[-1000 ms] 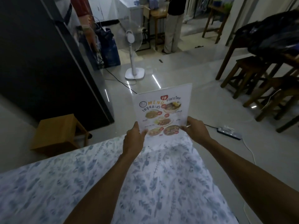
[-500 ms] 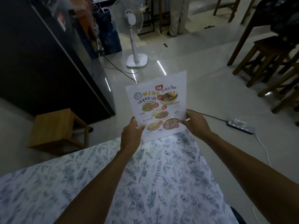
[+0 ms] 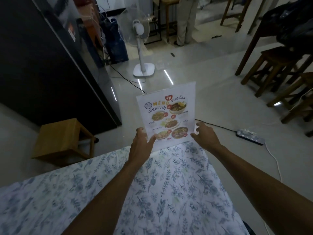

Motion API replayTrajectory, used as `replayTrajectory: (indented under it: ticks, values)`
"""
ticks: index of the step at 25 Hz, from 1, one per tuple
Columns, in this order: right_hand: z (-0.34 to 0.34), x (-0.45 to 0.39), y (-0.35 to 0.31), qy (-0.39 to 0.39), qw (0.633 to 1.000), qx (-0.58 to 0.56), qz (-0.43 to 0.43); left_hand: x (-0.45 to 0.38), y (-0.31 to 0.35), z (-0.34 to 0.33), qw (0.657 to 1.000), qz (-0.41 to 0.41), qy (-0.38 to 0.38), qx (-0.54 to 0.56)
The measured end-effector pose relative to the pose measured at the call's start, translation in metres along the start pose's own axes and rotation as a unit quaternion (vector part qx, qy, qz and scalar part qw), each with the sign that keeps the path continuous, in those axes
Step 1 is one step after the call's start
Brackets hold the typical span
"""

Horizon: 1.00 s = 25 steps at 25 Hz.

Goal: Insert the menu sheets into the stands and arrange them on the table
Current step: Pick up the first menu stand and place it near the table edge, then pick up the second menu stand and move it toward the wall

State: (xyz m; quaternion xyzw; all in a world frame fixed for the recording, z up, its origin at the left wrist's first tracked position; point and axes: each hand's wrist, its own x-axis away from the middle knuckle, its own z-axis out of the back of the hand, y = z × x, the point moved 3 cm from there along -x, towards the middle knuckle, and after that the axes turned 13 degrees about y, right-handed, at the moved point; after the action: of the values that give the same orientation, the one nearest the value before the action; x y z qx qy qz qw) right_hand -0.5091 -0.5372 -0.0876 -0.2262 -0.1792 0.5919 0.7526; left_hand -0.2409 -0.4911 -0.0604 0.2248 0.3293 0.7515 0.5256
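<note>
The menu sheet [image 3: 166, 114] reads "MENU"; its Thai lines look blurred.

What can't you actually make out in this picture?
- Base of the menu stand: hidden behind the left hand and the table edge.
- Small dish labels on the menu: too blurred to read.
- Person by the far table: cut off above the waist by the top edge.

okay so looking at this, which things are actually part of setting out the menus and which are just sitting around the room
Part of the job:
menu stand, upright at the table's far corner
floral tablecloth
left hand, on the stand's lower left edge
right hand, fingers spread by its lower right edge

Just around:
pedestal fan
wooden stool
power strip
</note>
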Motion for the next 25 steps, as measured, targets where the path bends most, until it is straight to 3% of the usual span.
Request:
replayTrajectory:
  ticks: [5,11,22,25]
  values:
    - [0.024,0.042,-0.021,0.008,1.000,0.018,-0.004,0.029,0.006,0.044,1.000,-0.001,0.008,-0.019]
    - [0.041,0.132,-0.071,0.010,0.998,0.020,0.060,0.096,-0.004,0.114,0.999,-0.030,0.028,-0.014]
    - [0.027,0.355,-0.174,0.025,0.991,-0.014,0.128,0.263,-0.098,0.266,0.997,-0.052,0.053,-0.013]
    - [0.005,0.425,-0.202,-0.003,0.988,-0.019,0.151,0.314,-0.138,0.315,0.995,-0.053,0.079,-0.017]
